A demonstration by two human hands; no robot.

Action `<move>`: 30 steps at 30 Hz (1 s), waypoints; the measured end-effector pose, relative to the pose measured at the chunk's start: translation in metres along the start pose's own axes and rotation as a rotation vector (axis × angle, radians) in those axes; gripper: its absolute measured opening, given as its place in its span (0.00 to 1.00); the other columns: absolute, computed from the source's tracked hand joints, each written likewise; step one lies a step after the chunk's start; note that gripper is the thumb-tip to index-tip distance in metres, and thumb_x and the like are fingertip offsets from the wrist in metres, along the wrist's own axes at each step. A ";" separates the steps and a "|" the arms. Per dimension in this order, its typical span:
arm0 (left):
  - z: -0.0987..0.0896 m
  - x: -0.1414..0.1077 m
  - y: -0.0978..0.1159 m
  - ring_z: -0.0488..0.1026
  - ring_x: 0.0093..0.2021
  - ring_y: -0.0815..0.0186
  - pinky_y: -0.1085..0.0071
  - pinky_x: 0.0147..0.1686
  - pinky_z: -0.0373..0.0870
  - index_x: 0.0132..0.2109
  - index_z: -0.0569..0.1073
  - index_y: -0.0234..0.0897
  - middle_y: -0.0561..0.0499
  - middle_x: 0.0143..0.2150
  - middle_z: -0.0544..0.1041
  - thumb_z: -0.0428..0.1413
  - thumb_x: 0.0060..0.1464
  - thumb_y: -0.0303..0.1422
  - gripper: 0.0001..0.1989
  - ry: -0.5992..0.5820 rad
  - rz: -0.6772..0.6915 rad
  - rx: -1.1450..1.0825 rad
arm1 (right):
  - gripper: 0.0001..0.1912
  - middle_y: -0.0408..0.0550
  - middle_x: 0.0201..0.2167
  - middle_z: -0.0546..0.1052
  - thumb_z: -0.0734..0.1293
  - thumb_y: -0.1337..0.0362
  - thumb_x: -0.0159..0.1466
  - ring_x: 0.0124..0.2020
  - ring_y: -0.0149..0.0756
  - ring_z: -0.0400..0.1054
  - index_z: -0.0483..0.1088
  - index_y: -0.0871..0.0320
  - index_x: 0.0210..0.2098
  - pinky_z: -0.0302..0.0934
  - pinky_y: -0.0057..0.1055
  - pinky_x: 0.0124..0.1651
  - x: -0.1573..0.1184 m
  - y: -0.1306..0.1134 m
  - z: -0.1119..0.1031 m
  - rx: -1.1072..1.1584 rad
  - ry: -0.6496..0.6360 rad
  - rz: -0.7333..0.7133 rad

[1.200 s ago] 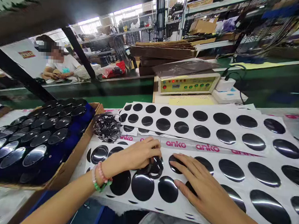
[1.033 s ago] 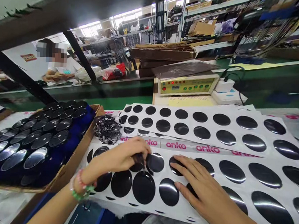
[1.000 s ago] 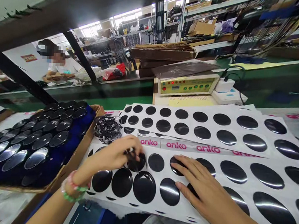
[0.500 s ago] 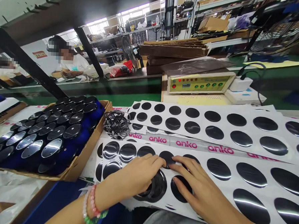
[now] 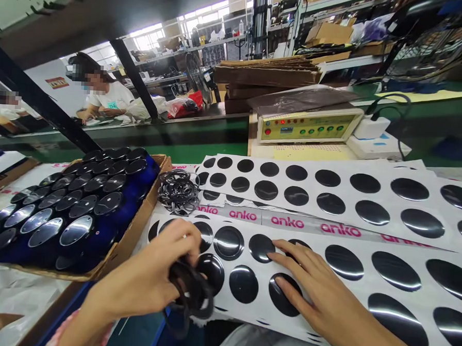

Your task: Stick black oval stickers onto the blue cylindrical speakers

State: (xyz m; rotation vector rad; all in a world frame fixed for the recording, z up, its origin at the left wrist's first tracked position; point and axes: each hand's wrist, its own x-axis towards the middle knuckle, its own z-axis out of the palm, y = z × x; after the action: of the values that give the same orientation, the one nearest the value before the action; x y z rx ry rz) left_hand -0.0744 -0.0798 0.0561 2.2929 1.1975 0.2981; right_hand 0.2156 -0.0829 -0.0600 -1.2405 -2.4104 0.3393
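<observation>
My left hand is closed round a loose bunch of black rings, blurred by motion, over the left end of the near sheet. My right hand rests on that white sheet, fingers spread, its tips by two of the black discs. Rows of round black discs cover the sheet. Behind its left end lies a tangled pile of thin black rings. More white sheets with black discs lie stacked farther back.
At left stands a cardboard box of dark blue parts with glossy black tops. A control box with buttons sits behind the sheets, beside a white adapter. A person sits across the bench.
My left hand has moved left and toward me, lifting the black rings off the sheet. My right hand stays on the sheet, which has shifted slightly right.
</observation>
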 end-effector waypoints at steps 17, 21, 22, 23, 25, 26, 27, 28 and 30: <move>0.019 0.110 -0.037 0.67 0.42 0.61 0.70 0.40 0.66 0.41 0.68 0.37 0.50 0.37 0.71 0.48 0.42 0.14 0.20 -0.392 0.302 0.274 | 0.13 0.50 0.54 0.67 0.58 0.67 0.66 0.55 0.42 0.60 0.67 0.52 0.48 0.63 0.42 0.53 0.028 -0.021 0.001 0.185 -0.052 0.012; 0.021 0.094 -0.037 0.65 0.46 0.60 0.68 0.45 0.63 0.44 0.68 0.36 0.48 0.42 0.70 0.45 0.40 0.11 0.25 -0.329 0.301 0.285 | 0.13 0.50 0.53 0.67 0.58 0.66 0.65 0.54 0.42 0.61 0.67 0.52 0.48 0.63 0.42 0.53 0.029 -0.021 0.001 0.178 -0.049 0.013; 0.022 0.091 -0.037 0.64 0.48 0.60 0.68 0.46 0.63 0.46 0.67 0.36 0.48 0.44 0.70 0.44 0.39 0.11 0.27 -0.302 0.305 0.277 | 0.13 0.50 0.53 0.67 0.58 0.66 0.65 0.54 0.42 0.61 0.67 0.52 0.48 0.63 0.42 0.53 0.029 -0.021 0.001 0.175 -0.056 0.012; 0.023 0.090 -0.037 0.63 0.48 0.61 0.68 0.46 0.62 0.47 0.66 0.37 0.48 0.45 0.69 0.44 0.39 0.11 0.28 -0.282 0.309 0.266 | 0.13 0.50 0.53 0.67 0.58 0.66 0.66 0.54 0.42 0.61 0.67 0.52 0.48 0.63 0.42 0.53 0.029 -0.021 0.001 0.174 -0.063 0.010; 0.024 0.092 -0.037 0.62 0.48 0.61 0.69 0.45 0.63 0.48 0.64 0.37 0.50 0.45 0.69 0.44 0.39 0.11 0.29 -0.282 0.313 0.244 | 0.13 0.49 0.54 0.67 0.58 0.65 0.66 0.55 0.41 0.60 0.67 0.52 0.49 0.63 0.42 0.53 0.030 -0.021 0.001 0.174 -0.077 0.010; 0.024 0.094 -0.037 0.63 0.47 0.61 0.69 0.45 0.63 0.48 0.64 0.37 0.50 0.45 0.69 0.45 0.39 0.11 0.28 -0.300 0.312 0.238 | 0.13 0.49 0.54 0.67 0.58 0.64 0.66 0.55 0.41 0.60 0.67 0.52 0.49 0.63 0.42 0.53 0.030 -0.021 0.001 0.175 -0.082 0.012; 0.023 0.098 -0.036 0.63 0.47 0.62 0.70 0.44 0.64 0.47 0.64 0.37 0.50 0.44 0.69 0.45 0.40 0.12 0.27 -0.325 0.312 0.238 | 0.13 0.49 0.54 0.66 0.58 0.64 0.66 0.55 0.41 0.60 0.67 0.52 0.49 0.63 0.42 0.53 0.029 -0.021 0.001 0.176 -0.088 0.012; 0.023 0.102 -0.036 0.64 0.46 0.62 0.70 0.42 0.64 0.47 0.65 0.37 0.50 0.44 0.69 0.46 0.40 0.12 0.26 -0.350 0.316 0.241 | 0.13 0.49 0.54 0.66 0.57 0.64 0.66 0.55 0.41 0.60 0.67 0.52 0.49 0.62 0.42 0.54 0.029 -0.021 0.001 0.176 -0.092 0.012; 0.022 0.108 -0.035 0.65 0.44 0.62 0.71 0.40 0.65 0.45 0.65 0.38 0.50 0.41 0.69 0.47 0.40 0.13 0.24 -0.384 0.343 0.248 | 0.13 0.49 0.54 0.66 0.57 0.64 0.66 0.55 0.41 0.59 0.67 0.52 0.49 0.62 0.42 0.54 0.029 -0.022 0.001 0.175 -0.097 0.013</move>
State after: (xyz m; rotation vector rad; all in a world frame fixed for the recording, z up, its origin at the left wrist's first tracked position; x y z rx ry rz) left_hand -0.0264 0.0165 0.0136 2.6126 0.6791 -0.1781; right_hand 0.1846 -0.0715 -0.0452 -1.1873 -2.3941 0.6141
